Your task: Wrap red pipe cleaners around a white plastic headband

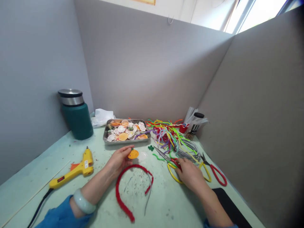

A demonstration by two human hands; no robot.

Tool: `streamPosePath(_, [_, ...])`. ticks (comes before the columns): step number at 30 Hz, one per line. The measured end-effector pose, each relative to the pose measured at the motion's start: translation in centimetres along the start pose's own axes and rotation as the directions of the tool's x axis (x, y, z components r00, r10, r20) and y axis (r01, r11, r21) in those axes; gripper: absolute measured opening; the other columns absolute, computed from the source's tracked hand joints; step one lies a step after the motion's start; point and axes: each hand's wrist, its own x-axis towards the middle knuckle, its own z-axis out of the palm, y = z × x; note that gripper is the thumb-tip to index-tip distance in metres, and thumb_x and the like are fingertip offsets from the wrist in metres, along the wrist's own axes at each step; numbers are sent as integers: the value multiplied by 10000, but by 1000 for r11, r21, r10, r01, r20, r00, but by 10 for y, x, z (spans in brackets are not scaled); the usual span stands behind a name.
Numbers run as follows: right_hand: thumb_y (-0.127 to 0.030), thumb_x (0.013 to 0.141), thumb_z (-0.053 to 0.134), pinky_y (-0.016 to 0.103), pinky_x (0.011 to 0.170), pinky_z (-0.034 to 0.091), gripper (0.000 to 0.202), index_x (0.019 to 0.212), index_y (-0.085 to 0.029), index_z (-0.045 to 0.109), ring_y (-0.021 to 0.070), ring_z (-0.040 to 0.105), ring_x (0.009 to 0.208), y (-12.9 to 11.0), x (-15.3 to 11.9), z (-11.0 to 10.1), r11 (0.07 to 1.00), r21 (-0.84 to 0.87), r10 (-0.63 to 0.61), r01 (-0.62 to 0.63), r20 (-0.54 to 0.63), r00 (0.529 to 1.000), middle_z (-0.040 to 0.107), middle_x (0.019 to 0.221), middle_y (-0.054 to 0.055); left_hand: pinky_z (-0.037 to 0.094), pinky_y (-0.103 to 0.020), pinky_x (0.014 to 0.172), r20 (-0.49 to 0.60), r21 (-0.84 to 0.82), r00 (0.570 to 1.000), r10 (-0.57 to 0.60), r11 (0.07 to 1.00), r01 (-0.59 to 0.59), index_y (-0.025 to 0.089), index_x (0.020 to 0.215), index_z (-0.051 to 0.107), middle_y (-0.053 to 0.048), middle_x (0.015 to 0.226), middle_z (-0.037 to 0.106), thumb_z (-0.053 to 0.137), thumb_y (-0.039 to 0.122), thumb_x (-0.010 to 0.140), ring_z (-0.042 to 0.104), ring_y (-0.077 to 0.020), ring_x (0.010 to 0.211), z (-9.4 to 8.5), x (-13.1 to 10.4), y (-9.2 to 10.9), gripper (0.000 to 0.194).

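Note:
My left hand point(122, 156) pinches an orange shell point(133, 154) between thumb and fingers, above the table. Just below it lies a headband point(118, 193) wrapped in red fuzzy pipe cleaner, with a bare grey wire point(148, 196) hanging loose at its right side. My right hand point(190, 172) is closed around the handles of a pair of scissors point(163, 154), whose blades point away to the left, slightly apart. A yellow handle loop shows beside my fingers; the palm side is hidden. A small green flower-like piece point(151, 148) and a green pipe cleaner scrap point(158, 157) lie near the blade tips.
A metal tray point(128, 142) of shells stands at the back, beside tangled pipe cleaners point(166, 133) and a grey wire coil point(190, 150). Left are a yellow glue gun point(73, 172) and a green bottle point(77, 118). More scissors point(217, 174) lie right. Grey partitions point(152, 69) enclose the table.

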Motion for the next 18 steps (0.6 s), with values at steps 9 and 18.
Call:
streamPosePath(9, [-224,727,506,265,606,347,321,1044,-184,534,176,542,679,5,-1,8,909,413,-84,63,34,996,578,765,20,509,-201,463,29,50,990,139,989,-141,120,1134,526,-82,888,665,681,111,706,640,-144,678,-4,5,-13,455])
streamPosePath(18, [-451,669,677,201,422,323,532,1097,-185,506,76,398,475,2,-1,7,374,918,-66,-132,168,984,463,689,-36,519,-211,543,36,88,994,104,990,-107,102,909,609,-125,881,707,758,273,652,666,-169,719,-5,6,-14,343])
